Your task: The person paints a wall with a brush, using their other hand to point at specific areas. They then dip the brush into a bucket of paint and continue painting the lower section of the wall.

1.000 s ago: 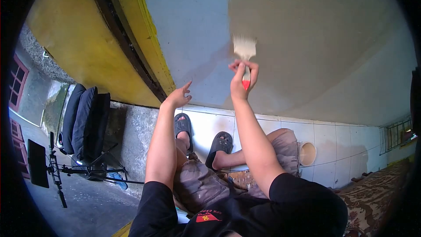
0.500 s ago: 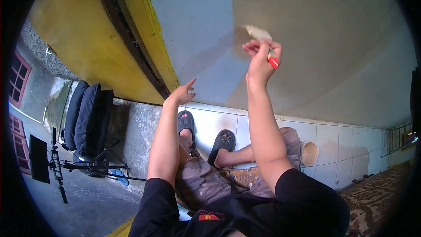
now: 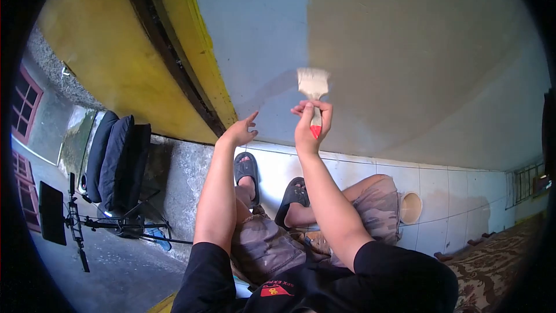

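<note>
My right hand (image 3: 313, 124) grips a wide paintbrush (image 3: 313, 83) by its handle, which has a red end. The bristles are pale and point up toward the wall, near the border between its light blue-grey part (image 3: 255, 29) and its brownish part (image 3: 417, 52). My left hand (image 3: 240, 131) holds nothing; its fingers are apart, near the wall's lower edge beside the yellow frame. A round tan container (image 3: 410, 208) stands on the white tiles to the right of my knee.
Left of my legs are a dark cushioned chair (image 3: 119, 162) and a black stand with a screen (image 3: 52, 213). A yellow panel (image 3: 104, 40) adjoins the wall. My sandalled feet rest on white tiles (image 3: 341, 165). A brown patterned cloth (image 3: 498, 264) lies at lower right.
My right hand has moved down and left with the paintbrush, whose bristles are now more upright. My left hand has shifted slightly down.
</note>
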Action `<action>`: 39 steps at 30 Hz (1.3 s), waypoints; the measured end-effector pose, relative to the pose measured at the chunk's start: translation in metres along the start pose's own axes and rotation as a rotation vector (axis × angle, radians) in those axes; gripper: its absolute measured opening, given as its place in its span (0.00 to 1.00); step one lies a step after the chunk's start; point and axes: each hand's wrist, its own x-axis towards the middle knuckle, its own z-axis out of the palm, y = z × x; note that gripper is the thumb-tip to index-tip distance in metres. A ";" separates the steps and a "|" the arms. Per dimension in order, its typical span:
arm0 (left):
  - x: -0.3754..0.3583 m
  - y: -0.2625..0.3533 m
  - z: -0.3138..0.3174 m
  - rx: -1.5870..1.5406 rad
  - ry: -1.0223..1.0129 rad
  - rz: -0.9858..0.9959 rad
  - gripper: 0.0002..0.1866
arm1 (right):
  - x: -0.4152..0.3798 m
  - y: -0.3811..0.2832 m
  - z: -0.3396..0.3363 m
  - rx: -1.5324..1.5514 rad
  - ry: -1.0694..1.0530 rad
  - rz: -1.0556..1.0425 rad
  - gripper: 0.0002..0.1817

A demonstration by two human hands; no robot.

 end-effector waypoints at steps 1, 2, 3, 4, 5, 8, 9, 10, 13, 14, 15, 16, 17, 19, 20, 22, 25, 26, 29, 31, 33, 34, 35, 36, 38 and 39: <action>-0.001 0.000 0.001 -0.008 0.001 0.005 0.41 | 0.005 -0.012 0.006 -0.008 -0.064 -0.110 0.04; -0.002 0.000 0.001 -0.014 -0.001 0.013 0.41 | 0.011 -0.023 0.015 -0.010 -0.060 -0.105 0.04; 0.000 -0.002 0.003 -0.001 -0.003 0.017 0.40 | 0.022 -0.034 0.025 -0.008 -0.078 -0.222 0.05; 0.001 -0.004 0.005 -0.001 -0.007 0.022 0.40 | 0.031 -0.042 0.032 -0.009 -0.097 -0.341 0.05; 0.002 -0.006 0.006 -0.012 -0.012 0.024 0.40 | 0.040 -0.046 0.037 -0.060 -0.111 -0.401 0.05; 0.003 -0.003 0.002 -0.046 -0.027 0.015 0.41 | 0.051 -0.026 0.031 -0.143 -0.079 -0.270 0.04; 0.004 -0.004 0.003 -0.031 -0.017 0.023 0.41 | 0.047 -0.013 0.022 -0.228 -0.068 -0.259 0.03; 0.012 -0.015 0.009 -0.052 -0.009 0.053 0.41 | 0.038 -0.004 0.011 -0.236 -0.061 -0.175 0.03; 0.012 -0.011 0.008 -0.049 -0.014 0.041 0.42 | 0.006 0.027 -0.022 -0.233 0.003 0.058 0.03; 0.012 -0.014 0.009 -0.054 -0.018 0.038 0.43 | -0.006 0.029 -0.036 -0.247 -0.016 0.075 0.03; 0.019 -0.023 0.015 -0.055 -0.004 0.075 0.43 | -0.007 0.027 -0.046 -0.259 -0.033 0.085 0.04; 0.016 -0.020 0.014 -0.041 0.002 0.095 0.43 | 0.003 0.020 -0.053 -0.250 -0.059 0.061 0.04; 0.013 -0.015 0.011 -0.028 0.003 0.086 0.43 | 0.013 0.013 -0.065 -0.375 -0.174 -0.028 0.08; 0.011 -0.012 0.011 -0.035 -0.001 0.083 0.43 | 0.042 -0.027 -0.073 -0.612 -0.361 -0.280 0.16; 0.013 -0.011 0.011 -0.046 -0.004 0.074 0.43 | 0.063 -0.074 -0.059 -0.726 -0.441 -0.442 0.21; 0.021 -0.010 0.017 -0.092 -0.021 0.075 0.43 | 0.097 -0.156 -0.030 -0.917 -0.571 -0.542 0.23; 0.030 -0.006 0.022 -0.069 -0.038 0.046 0.42 | 0.152 -0.240 0.005 -1.069 -0.837 -1.154 0.18; 0.030 0.000 0.022 -0.054 -0.050 0.037 0.41 | 0.161 -0.266 0.022 -1.071 -0.923 -1.333 0.21; 0.047 0.000 0.034 -0.053 -0.059 0.067 0.43 | 0.156 -0.312 0.066 -1.163 -0.946 -1.598 0.19; 0.038 0.008 0.026 -0.072 -0.065 0.054 0.42 | 0.164 -0.307 0.074 -1.220 -0.932 -1.623 0.16; 0.032 0.015 0.024 -0.070 -0.081 0.050 0.42 | 0.173 -0.293 0.073 -1.347 -0.911 -1.672 0.12; 0.032 0.016 0.021 -0.060 -0.083 0.038 0.42 | 0.183 -0.273 0.064 -1.379 -0.936 -1.758 0.12; 0.032 0.017 0.021 -0.061 -0.075 0.036 0.42 | 0.174 -0.257 0.054 -1.535 -0.985 -1.678 0.13; 0.031 0.017 0.020 -0.038 -0.067 0.055 0.42 | 0.174 -0.235 0.044 -1.501 -1.068 -1.717 0.15; 0.030 0.015 0.019 -0.010 -0.056 0.070 0.42 | 0.151 -0.198 0.024 -1.537 -1.221 -1.555 0.15; 0.030 0.013 0.019 -0.008 -0.066 0.063 0.42 | 0.142 -0.181 0.013 -1.424 -1.321 -1.434 0.14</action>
